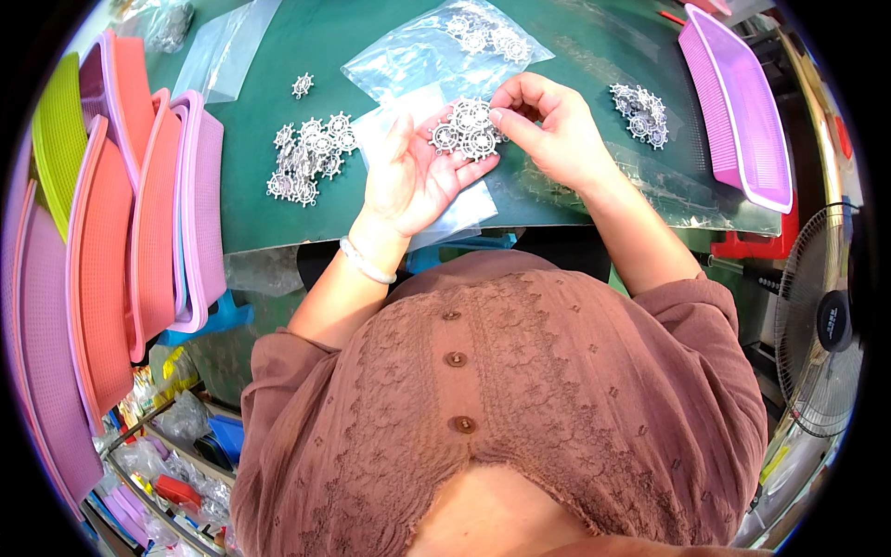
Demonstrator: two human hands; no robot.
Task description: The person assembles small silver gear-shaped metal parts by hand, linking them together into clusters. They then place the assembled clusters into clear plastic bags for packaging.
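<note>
Palm up and open, my left hand [418,178] carries the wheels [466,131] on its fingers, and here's my right hand [555,128] at their right edge, thumb and forefinger bent together, gripping one or not I can't tell, the bigger pile [312,152] off left.
</note>
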